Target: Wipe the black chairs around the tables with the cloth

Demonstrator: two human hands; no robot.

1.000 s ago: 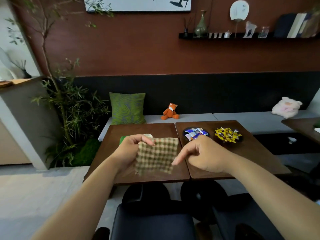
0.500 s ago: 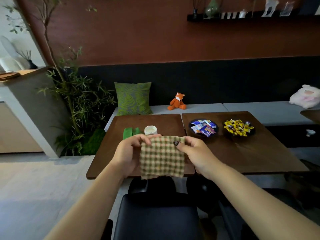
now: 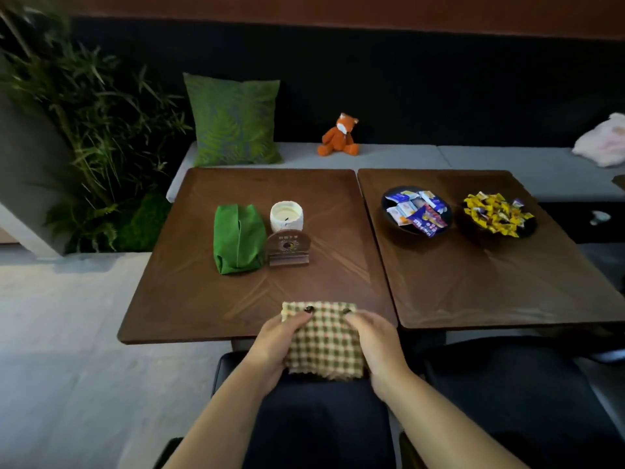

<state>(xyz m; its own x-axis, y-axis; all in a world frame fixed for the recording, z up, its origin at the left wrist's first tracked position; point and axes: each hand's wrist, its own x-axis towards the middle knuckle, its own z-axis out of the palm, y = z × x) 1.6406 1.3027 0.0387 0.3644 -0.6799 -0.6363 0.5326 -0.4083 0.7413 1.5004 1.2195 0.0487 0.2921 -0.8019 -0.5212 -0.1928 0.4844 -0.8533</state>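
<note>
green pouch (image 3: 238, 240), candle (image 3: 286, 216), wooden stand (image 3: 288, 249) on table (image 3: 189, 292).

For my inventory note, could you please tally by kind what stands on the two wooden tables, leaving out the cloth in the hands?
Green pouch: 1
White candle cup: 1
Small wooden sign stand: 1
Dark bowls of wrapped sweets: 2, one with blue and white packets, one with yellow wrappers
Total: 5
</note>
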